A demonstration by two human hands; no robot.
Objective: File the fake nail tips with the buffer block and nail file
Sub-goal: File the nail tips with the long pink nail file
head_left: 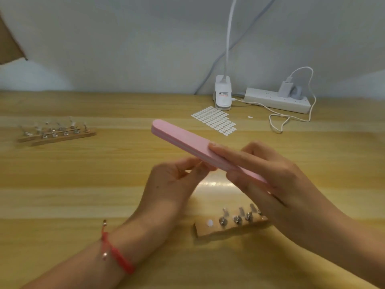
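Wooden strip (218,231) at lower centre of the frame holds a row of metal stands (236,219) plus one white dot (210,222), partly behind your right hand; two more wooden strips (62,138) at upper left carry stands topped with clear nail tips (70,119). Your right hand (270,174), centre right, grips the pink file (181,136) by its near end, fingers laid along its top, the file raised off the table (83,201) and slanting toward upper left. Your left hand (175,184), just left of centre, fingers curled, pinches a small piece (199,163) at the file's underside, too blurred to name.
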